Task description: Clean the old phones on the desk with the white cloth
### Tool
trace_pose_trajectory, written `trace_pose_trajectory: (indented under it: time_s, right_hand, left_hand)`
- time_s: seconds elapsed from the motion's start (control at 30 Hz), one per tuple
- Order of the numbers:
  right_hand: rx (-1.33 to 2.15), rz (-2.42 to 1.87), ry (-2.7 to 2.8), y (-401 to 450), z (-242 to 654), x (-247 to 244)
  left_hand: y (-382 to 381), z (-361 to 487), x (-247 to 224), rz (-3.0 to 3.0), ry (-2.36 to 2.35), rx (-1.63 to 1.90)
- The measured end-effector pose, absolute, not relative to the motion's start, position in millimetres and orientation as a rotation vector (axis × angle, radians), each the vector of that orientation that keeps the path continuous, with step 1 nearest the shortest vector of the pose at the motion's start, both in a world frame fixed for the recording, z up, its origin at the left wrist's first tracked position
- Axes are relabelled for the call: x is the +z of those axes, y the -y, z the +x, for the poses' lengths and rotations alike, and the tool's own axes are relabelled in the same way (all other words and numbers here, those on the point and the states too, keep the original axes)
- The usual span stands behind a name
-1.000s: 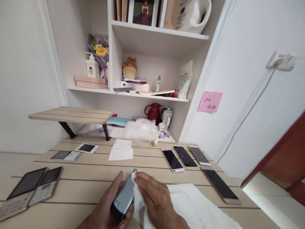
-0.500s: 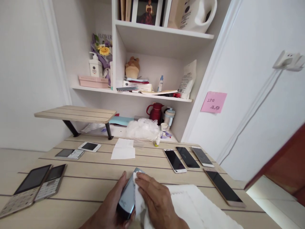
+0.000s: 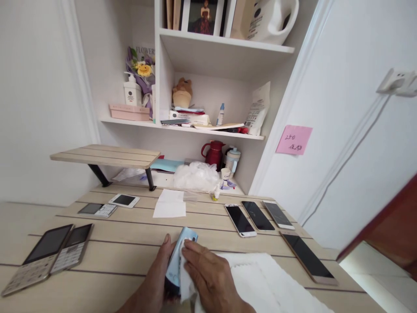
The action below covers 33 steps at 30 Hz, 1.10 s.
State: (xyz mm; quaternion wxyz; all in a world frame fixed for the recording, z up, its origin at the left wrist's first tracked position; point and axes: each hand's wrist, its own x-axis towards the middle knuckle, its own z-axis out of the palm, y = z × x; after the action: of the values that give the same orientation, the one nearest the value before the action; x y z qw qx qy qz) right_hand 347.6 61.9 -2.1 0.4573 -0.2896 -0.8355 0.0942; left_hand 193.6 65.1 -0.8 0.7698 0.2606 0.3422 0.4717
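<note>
The left hand curls upright, the right hand arching close beside it.

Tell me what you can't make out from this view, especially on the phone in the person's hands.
Head view, all of these:
The underside of the phone: hidden by the left hand.
Part of its upper face: hidden by the white cloth and the right hand.
Top of the white container: cut off by the top edge.
Near end of the white towel: cut off by the bottom edge.
Handwriting on the pink sticky note: too small to read fully.

Tabletop free past left hand; keypad phones bar left; smartphones, towel bar right
</note>
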Motion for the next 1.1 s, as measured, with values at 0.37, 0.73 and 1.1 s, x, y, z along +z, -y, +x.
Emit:
trace_pose_trajectory:
  time_s: [0.37,0.73,1.1]
  right_hand:
    - [0.197,-0.649,2.110,-54.7,335.3,2.7]
    - [0.023,-0.622,2.177,-56.0,331.5,-0.9]
    - [0.027,-0.627,2.197,-58.0,333.3,-8.8]
  left_hand:
    - [-65.9,187.5,-1.1,0.461,-0.650,1.086]
    - [-65.9,189.2,-0.5,0.423,-0.640,1.049]
    - [-68.2,188.2,1.0,0.407,-0.761,1.178]
